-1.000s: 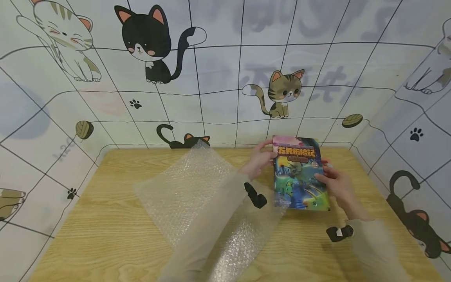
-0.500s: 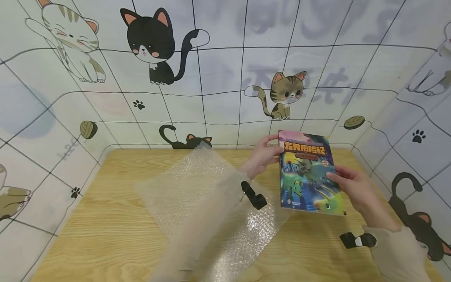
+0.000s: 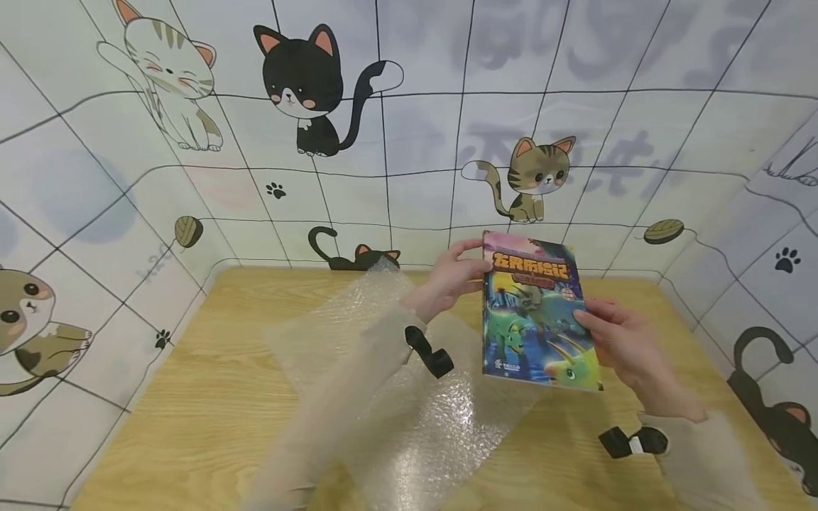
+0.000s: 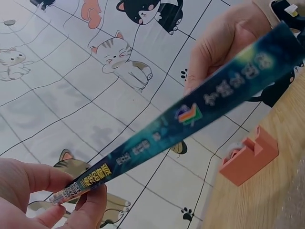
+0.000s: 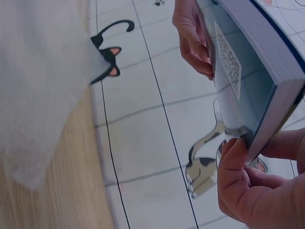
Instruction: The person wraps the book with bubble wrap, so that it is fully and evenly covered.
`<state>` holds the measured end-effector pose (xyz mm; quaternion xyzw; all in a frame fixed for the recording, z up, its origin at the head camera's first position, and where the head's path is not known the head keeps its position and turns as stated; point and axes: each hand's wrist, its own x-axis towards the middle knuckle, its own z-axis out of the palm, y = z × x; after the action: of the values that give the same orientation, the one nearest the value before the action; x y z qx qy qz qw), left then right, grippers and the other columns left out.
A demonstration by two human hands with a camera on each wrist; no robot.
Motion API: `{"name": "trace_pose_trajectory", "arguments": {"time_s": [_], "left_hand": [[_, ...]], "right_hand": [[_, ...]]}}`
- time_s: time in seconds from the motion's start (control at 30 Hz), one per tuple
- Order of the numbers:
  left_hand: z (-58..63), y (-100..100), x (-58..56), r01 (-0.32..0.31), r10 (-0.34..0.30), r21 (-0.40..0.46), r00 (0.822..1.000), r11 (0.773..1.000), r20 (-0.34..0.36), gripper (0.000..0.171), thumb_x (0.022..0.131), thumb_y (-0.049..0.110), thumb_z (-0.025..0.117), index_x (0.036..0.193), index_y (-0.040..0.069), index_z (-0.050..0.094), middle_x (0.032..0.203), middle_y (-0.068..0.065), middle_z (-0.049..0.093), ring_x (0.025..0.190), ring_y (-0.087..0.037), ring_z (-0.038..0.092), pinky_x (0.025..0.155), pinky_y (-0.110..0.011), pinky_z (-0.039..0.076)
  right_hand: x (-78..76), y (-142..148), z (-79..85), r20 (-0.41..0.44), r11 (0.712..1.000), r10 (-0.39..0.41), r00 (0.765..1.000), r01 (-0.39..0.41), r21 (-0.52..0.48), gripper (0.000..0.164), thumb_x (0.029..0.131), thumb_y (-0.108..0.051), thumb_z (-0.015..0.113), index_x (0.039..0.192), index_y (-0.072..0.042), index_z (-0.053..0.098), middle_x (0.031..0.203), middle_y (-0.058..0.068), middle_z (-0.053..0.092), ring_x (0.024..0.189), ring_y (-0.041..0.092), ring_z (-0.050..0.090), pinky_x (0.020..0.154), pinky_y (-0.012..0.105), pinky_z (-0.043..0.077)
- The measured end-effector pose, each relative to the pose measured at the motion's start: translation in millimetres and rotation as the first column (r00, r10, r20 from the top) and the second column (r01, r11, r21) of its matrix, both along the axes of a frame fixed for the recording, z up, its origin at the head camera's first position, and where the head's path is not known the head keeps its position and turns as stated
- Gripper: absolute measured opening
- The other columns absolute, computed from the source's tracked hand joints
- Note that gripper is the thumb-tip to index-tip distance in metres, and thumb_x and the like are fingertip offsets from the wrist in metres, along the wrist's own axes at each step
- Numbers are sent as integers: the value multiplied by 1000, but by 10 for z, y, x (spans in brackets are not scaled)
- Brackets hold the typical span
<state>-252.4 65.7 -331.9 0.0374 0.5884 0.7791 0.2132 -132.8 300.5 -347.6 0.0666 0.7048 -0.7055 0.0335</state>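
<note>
In the head view a colourful paperback book (image 3: 533,312), with dinosaurs on its cover, is held up tilted above the right half of the table. My left hand (image 3: 450,280) pinches its upper left edge. At its right edge my right hand (image 3: 626,344) grips with the thumb on the front cover. The left wrist view looks along the dark blue spine (image 4: 157,126), one end of it between thumb and fingers. Page edges and a back cover with a code square (image 5: 228,59) show in the right wrist view.
A sheet of bubble wrap (image 3: 441,433) lies flat on the wooden table (image 3: 211,369), partly under the left sleeve. The left wrist view shows a salmon-pink tape dispenser (image 4: 250,157) on the table. Cat-printed cloth (image 3: 422,142) walls in the back and sides.
The book has come up nearer the camera and tilted, its lower edge lifted; in the last half second both hands carried it left. The head view has shifted slightly.
</note>
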Motion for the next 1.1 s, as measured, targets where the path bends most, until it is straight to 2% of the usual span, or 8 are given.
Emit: {"name": "trace_pose_trajectory", "arguments": {"time_s": [0.07, 0.3, 0.5, 0.6, 0.67, 0.77, 0.93, 1.1], "left_hand": [[14, -116, 5, 1, -1, -4, 1000, 1000, 1, 49, 87, -4, 57, 133, 11, 46, 110, -21, 63, 91, -26, 63, 88, -42, 50], [43, -535, 16, 10, -10, -35, 1000, 999, 10, 50, 91, 0, 55, 138, 14, 41, 120, -19, 57, 102, -27, 60, 93, -40, 48], [22, -870, 41, -23, 24, -58, 1000, 998, 12, 52, 91, -1, 54, 140, 12, 39, 123, -21, 54, 102, -27, 58, 94, -42, 47], [-7, -1021, 70, -51, 52, -82, 999, 995, 9, 53, 91, -2, 53, 140, 12, 38, 122, -21, 54, 100, -27, 58, 94, -43, 47], [-38, -1111, 93, -65, 66, -90, 998, 994, 10, 53, 91, -3, 53, 140, 11, 38, 121, -21, 53, 98, -26, 58, 95, -44, 46], [-84, -1226, 130, -69, 71, -94, 997, 993, 13, 52, 91, -3, 52, 140, 10, 37, 120, -20, 52, 96, -25, 57, 96, -45, 44], [-217, -1427, 183, -62, 66, -109, 997, 992, 36, 53, 92, -2, 50, 141, 9, 33, 119, -20, 52, 94, -23, 58, 97, -44, 44], [-440, -1643, 232, -94, 103, -138, 993, 986, 63, 52, 92, -3, 50, 141, 8, 35, 113, -17, 55, 91, -20, 59, 88, -37, 50]], "right_hand": [[-22, -78, -4, -26, 999, 23, 999, -24, -29, 13, 93, -17, 59, 95, -27, 67, 106, -5, 46, 82, 6, 60, 70, 20, 54], [-97, -382, -35, -95, 975, 108, 990, -124, -186, 24, 95, -6, 53, 93, -22, 70, 94, -8, 66, 82, 5, 63, 73, 18, 52], [-153, -660, -60, -56, 974, 146, 988, -153, -165, 23, 95, -9, 54, 94, -25, 70, 92, -9, 67, 82, 5, 62, 75, 19, 51], [-182, -792, -86, -38, 981, 157, 987, -160, -111, 19, 95, -11, 54, 111, -13, 66, 93, -10, 66, 83, 5, 62, 77, 20, 51], [-200, -869, -115, -22, 983, 166, 986, -167, -74, 32, 95, -13, 54, 124, -1, 57, 94, -11, 65, 84, 5, 61, 77, 20, 51], [-218, -964, -163, -2, 983, 179, 984, -179, -33, 48, 96, -13, 54, 133, 15, 40, 94, -10, 64, 85, 5, 61, 77, 21, 51], [-242, -1126, -284, 38, 978, 205, 978, -203, -49, 49, 96, -10, 52, 134, 16, 36, 95, -8, 63, 84, 6, 60, 77, 22, 51], [-277, -1309, -453, 89, 969, 243, 966, -238, -64, 49, 95, -8, 51, 134, 17, 34, 98, -3, 60, 84, 6, 60, 77, 23, 51]]}}
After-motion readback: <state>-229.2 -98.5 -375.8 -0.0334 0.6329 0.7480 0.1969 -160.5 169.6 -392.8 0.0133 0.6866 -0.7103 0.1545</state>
